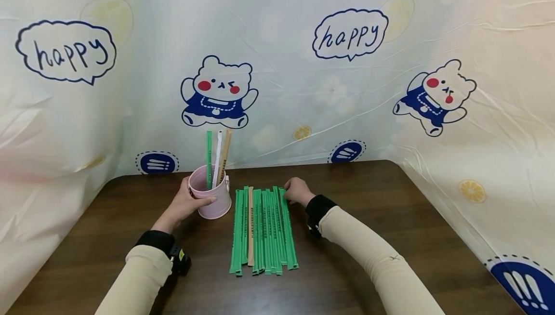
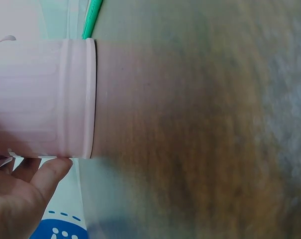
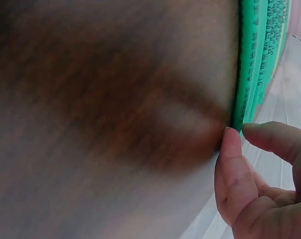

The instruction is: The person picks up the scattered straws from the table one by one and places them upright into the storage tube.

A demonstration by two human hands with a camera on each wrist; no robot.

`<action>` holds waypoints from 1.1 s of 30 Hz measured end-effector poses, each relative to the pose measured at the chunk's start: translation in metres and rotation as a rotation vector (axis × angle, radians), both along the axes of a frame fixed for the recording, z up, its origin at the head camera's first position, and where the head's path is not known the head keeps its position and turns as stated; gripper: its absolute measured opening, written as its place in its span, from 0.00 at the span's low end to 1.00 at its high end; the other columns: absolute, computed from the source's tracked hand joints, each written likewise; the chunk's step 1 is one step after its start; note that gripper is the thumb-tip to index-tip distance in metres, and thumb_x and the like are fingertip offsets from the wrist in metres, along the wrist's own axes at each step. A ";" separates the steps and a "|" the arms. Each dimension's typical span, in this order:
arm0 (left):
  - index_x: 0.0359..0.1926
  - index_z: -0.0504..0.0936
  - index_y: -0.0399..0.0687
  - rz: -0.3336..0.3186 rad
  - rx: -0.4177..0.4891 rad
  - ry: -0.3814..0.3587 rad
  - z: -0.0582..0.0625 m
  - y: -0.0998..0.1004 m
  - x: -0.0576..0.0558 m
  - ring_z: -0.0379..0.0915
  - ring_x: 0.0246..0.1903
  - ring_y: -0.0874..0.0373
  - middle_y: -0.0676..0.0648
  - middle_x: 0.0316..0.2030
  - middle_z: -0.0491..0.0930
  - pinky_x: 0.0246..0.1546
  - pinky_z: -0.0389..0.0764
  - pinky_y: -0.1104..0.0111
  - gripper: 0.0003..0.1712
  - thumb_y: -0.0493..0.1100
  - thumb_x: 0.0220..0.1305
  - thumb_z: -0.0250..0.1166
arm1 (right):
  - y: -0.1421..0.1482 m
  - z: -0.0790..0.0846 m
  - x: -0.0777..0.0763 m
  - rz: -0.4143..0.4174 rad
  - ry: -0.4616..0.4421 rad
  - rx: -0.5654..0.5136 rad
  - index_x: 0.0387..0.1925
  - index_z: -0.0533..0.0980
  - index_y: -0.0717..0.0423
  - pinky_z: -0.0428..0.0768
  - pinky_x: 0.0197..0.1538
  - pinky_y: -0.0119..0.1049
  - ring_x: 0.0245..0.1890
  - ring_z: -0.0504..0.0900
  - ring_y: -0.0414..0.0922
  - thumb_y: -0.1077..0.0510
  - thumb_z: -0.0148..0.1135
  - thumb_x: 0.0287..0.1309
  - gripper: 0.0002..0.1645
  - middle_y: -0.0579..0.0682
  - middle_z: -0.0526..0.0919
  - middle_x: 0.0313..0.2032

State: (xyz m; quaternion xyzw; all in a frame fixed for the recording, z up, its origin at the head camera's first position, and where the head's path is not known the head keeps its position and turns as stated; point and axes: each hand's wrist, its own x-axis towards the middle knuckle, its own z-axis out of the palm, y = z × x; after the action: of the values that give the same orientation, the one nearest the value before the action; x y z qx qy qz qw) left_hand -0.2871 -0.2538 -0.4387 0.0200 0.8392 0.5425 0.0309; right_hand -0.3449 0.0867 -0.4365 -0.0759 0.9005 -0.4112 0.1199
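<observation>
My left hand (image 1: 181, 206) holds a small pink bucket (image 1: 217, 207) at its left side, thumb across the front. Inside the bucket stand a green wrapped straw (image 1: 209, 156), a white one (image 1: 218, 153) and a brown one (image 1: 224, 153), leaning apart. To the bucket's right, several green wrapped straws (image 1: 267, 238) lie side by side on the table, with one brown straw (image 1: 250, 233) among them. At the far end of the rightmost green straw (image 1: 290, 238), my right hand (image 1: 298, 191) pinches its tip; the right wrist view shows thumb and forefinger (image 3: 232, 144) on either side of it.
The dark wooden table (image 1: 364, 257) ends at the back against a pale hanging cloth (image 1: 286, 84) printed with bears and lettering. The cloth also hangs along both sides. Black bands with small cameras are worn on both wrists.
</observation>
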 end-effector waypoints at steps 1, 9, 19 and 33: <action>0.78 0.35 0.39 0.000 0.000 0.000 0.000 0.000 0.000 0.48 0.74 0.32 0.28 0.76 0.47 0.76 0.55 0.34 0.61 0.47 0.64 0.72 | 0.000 0.000 0.000 -0.001 0.007 0.010 0.58 0.75 0.71 0.88 0.42 0.42 0.45 0.86 0.58 0.70 0.62 0.62 0.22 0.67 0.78 0.61; 0.78 0.35 0.40 -0.005 -0.004 -0.003 0.005 0.002 -0.002 0.49 0.74 0.32 0.28 0.76 0.46 0.75 0.55 0.33 0.61 0.49 0.63 0.72 | -0.005 0.002 0.003 -0.008 0.025 0.086 0.60 0.74 0.71 0.88 0.40 0.41 0.41 0.87 0.57 0.69 0.62 0.64 0.23 0.67 0.78 0.61; 0.78 0.34 0.40 0.004 -0.001 -0.011 0.001 0.000 0.001 0.48 0.74 0.32 0.28 0.76 0.45 0.75 0.55 0.33 0.61 0.48 0.64 0.72 | -0.005 0.003 0.001 0.004 0.015 0.108 0.66 0.70 0.71 0.84 0.33 0.36 0.33 0.86 0.54 0.68 0.63 0.64 0.30 0.68 0.75 0.66; 0.78 0.35 0.40 0.010 -0.003 -0.009 0.001 0.000 0.001 0.49 0.74 0.33 0.29 0.76 0.47 0.75 0.56 0.34 0.61 0.48 0.63 0.72 | 0.015 0.021 -0.015 -0.030 0.030 0.081 0.68 0.69 0.71 0.89 0.44 0.44 0.44 0.88 0.60 0.68 0.60 0.66 0.30 0.69 0.77 0.63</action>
State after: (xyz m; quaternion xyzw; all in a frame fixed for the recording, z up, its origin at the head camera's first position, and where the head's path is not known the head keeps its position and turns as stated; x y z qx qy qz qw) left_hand -0.2864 -0.2535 -0.4374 0.0130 0.8400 0.5415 0.0320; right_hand -0.3596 0.1013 -0.4152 -0.0634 0.9190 -0.3751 0.1032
